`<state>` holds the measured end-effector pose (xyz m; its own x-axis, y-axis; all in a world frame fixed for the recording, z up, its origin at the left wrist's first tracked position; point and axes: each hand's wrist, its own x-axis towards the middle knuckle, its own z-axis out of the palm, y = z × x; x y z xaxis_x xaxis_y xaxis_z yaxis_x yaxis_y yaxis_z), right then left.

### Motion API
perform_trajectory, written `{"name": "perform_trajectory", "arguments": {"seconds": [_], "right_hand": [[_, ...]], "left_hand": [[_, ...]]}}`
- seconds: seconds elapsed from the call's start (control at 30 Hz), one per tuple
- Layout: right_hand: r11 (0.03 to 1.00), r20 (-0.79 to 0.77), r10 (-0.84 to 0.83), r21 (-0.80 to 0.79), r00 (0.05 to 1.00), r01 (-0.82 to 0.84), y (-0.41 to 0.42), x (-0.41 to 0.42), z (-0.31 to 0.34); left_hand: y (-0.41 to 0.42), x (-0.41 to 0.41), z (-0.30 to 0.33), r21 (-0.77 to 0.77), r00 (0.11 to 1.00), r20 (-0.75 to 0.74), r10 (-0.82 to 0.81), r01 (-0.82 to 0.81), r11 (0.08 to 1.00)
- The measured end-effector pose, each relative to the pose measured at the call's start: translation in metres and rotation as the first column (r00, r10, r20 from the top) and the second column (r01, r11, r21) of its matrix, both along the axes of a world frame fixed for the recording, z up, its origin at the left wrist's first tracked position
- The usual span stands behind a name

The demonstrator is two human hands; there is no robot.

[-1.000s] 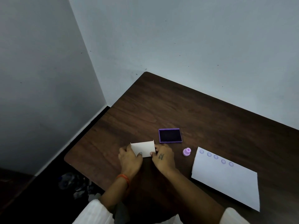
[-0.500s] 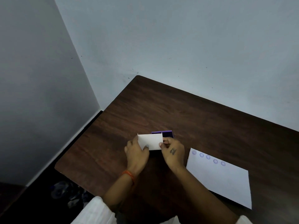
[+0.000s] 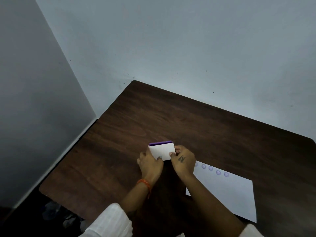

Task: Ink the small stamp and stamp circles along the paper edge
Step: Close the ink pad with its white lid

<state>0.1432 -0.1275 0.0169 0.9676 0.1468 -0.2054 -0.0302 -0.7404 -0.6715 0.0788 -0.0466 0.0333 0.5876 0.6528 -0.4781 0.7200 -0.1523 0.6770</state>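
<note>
Two hands meet on a white lid [image 3: 161, 152] set over the purple ink pad [image 3: 160, 144], mid-table. Left hand [image 3: 150, 164] pinches its left edge, thumb on top; right hand [image 3: 183, 161] grips the right edge. Right of them: white paper [image 3: 227, 195], purple circles [image 3: 218, 172] along far edge. Stamp not visible.

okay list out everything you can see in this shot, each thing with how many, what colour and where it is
Table: one, dark brown wood, set into the corner of the walls.
Paper sheet: one, white, on the table at right.
Stamped circles: at least four visible, purple, along the sheet's far edge.
Ink pad: one, purple, only its far rim showing behind the lid.
Lid: one, white, held over the ink pad.
Wristband: one, orange, left wrist.
Left hand: on the lid's left side.
Right hand: on the lid's right side.
</note>
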Motion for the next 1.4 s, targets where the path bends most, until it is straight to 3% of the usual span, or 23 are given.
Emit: {"name": "perform_trajectory", "arguments": {"seconds": [0.9,1.4], "right_hand": [[0.994,-0.05,0.082,-0.075,0.995,-0.086,-0.003,0.008,-0.007],[0.994,-0.083,0.071,-0.081,0.994,-0.078,-0.005,0.019,-0.012]], "left_hand": [[-0.003,0.004,-0.011,0.005,1.0,-0.021,-0.01,0.01,1.0],[0.012,0.009,-0.026,0.071,0.994,0.064,0.088,-0.093,0.993]]}}
